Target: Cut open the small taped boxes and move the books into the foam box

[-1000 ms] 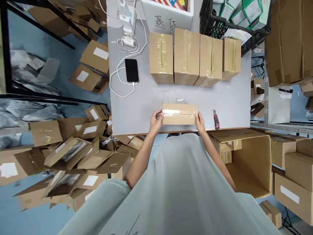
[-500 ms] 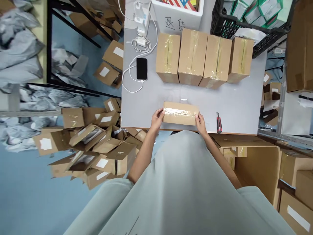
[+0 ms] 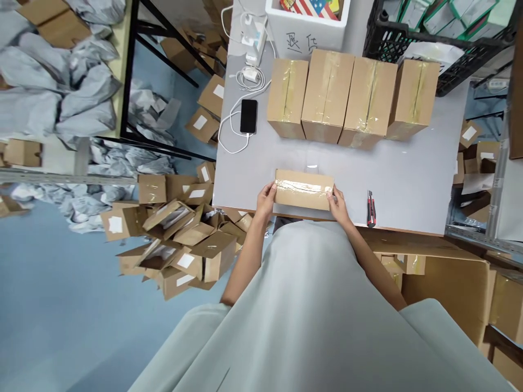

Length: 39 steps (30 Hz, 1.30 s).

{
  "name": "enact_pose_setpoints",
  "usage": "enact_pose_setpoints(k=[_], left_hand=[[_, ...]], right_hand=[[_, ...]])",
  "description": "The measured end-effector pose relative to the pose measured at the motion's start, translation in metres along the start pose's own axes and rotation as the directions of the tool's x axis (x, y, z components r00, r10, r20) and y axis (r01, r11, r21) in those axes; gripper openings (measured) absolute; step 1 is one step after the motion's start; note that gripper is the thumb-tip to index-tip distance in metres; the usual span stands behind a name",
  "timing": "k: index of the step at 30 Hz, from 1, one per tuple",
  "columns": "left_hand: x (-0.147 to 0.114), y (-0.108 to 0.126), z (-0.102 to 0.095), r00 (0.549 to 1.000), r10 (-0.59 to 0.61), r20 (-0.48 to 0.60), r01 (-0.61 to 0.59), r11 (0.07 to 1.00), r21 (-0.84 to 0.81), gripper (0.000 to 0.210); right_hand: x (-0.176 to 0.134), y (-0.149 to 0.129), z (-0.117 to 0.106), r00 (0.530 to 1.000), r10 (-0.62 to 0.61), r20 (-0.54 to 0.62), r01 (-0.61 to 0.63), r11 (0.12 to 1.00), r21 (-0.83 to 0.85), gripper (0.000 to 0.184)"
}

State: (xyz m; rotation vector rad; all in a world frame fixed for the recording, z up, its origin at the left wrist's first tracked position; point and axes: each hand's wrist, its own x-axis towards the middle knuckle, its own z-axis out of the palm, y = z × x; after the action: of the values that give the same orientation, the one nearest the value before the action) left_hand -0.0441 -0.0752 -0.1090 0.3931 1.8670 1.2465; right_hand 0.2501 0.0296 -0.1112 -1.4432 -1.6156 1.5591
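Note:
Between my two hands is a small cardboard box [image 3: 304, 190], with shiny clear tape along its upper face, at the front edge of the grey table [image 3: 253, 182]. My left hand [image 3: 267, 199] grips its left end, thumb on top. At the other end, my right hand [image 3: 338, 205] holds the right side with thumb and fingers. To the right of that hand lies a red and black box cutter [image 3: 371, 209], its blade end pointing away from me. Beyond the box stand several taller taped cartons [image 3: 328, 95] in a row.
A black phone [image 3: 248, 116] on a white cable lies at the left, near a power strip [image 3: 256, 41]. Behind the cartons are a white foam box [image 3: 307, 32] and a black crate [image 3: 402, 46]. Opened cartons [image 3: 180, 239] are heaped on the floor; a large carton [image 3: 445, 294] stands right.
The whole view has shifted, so most surroundings appear farther right. Both hands keep their hold on the small box, which has hardly moved against the table.

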Motion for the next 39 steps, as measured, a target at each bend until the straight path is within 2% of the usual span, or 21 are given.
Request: enact_pose_setpoints(k=[11, 19, 25, 31, 35, 39], left_hand=[[0.010, -0.012, -0.016, 0.992, -0.009, 0.126, 0.022, 0.994, -0.107, 0.066], [0.015, -0.015, -0.015, 0.991, -0.001, 0.135, 0.019, 0.991, -0.135, 0.065], [0.007, -0.014, -0.014, 0.992, -0.028, 0.127, 0.044, 0.991, -0.126, 0.064], [-0.010, -0.008, 0.003, 1.000, 0.001, -0.010, -0.002, 0.992, -0.126, 0.059], [-0.019, -0.003, 0.017, 0.992, 0.031, -0.118, -0.046, 0.992, -0.121, 0.056], [-0.033, -0.015, 0.028, 0.964, -0.036, -0.265, 0.001, 0.992, -0.130, 0.053]], right_hand=[[0.013, 0.006, -0.015, 0.993, -0.029, 0.114, 0.034, 0.999, -0.043, 0.093], [0.017, 0.007, -0.018, 0.991, -0.013, 0.129, 0.016, 1.000, -0.018, 0.093], [0.013, 0.009, -0.015, 0.993, -0.027, 0.114, 0.031, 0.999, -0.033, 0.095], [0.010, 0.014, -0.011, 0.993, -0.036, 0.116, 0.042, 0.998, -0.054, 0.100], [0.012, 0.016, -0.011, 0.993, -0.047, 0.107, 0.057, 0.994, -0.091, 0.094], [0.015, 0.017, -0.012, 0.992, -0.052, 0.112, 0.061, 0.995, -0.083, 0.094]])
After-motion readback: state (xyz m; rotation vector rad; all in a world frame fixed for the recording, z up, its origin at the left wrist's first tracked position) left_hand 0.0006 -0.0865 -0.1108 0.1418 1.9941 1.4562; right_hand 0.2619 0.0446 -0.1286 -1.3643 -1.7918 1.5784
